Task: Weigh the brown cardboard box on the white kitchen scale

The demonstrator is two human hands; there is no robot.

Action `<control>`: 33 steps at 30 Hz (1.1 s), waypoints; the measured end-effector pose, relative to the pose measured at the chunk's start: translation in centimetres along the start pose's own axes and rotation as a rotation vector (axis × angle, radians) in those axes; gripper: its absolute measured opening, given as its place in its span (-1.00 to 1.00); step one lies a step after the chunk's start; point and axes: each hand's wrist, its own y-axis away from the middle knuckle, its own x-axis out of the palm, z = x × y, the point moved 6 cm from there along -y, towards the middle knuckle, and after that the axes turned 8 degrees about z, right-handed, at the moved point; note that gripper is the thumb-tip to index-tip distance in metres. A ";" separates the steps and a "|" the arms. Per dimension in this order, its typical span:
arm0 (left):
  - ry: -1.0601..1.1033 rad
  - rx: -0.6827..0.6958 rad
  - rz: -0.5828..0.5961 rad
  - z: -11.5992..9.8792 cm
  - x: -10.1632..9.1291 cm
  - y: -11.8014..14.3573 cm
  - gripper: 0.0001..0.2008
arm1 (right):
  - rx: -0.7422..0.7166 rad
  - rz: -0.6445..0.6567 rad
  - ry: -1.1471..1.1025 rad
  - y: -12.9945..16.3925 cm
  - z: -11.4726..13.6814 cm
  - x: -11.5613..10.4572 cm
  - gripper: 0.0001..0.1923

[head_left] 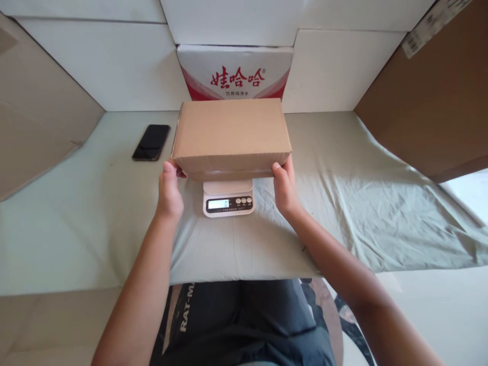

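Note:
A brown cardboard box [232, 127] is held between my two hands, over the back part of a white digital scale [229, 212]. My left hand [170, 189] grips the box's near left corner, its fingers tucked partly out of sight. At the near right corner my right hand [285, 185] has its thumb against the front face. The scale's display [218, 204] reads 0, with several round buttons to its right. Most of the weighing plate [227, 187] is hidden under the box, and I cannot tell whether the box touches it.
A black smartphone [151, 143] lies on the pale green cloth [91, 223] left of the box. White boxes [102, 61] and a red-and-white carton [236, 71] stand behind. Large brown cardboard pieces [34, 107] flank the left side, with another large carton [438, 96] at right.

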 end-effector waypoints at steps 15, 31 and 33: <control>0.091 -0.020 -0.286 -0.5 -0.8 -0.3 0.21 | -0.013 -0.044 -0.098 0.8 -1.6 0.0 -0.13; 0.111 -0.131 -0.351 -1.1 -0.6 -0.1 0.15 | -0.013 -0.058 -0.093 1.6 -1.9 0.4 -0.25; 0.114 -0.127 -0.357 -1.1 -0.7 -0.1 0.13 | -0.014 -0.057 -0.091 1.6 -1.8 0.4 -0.24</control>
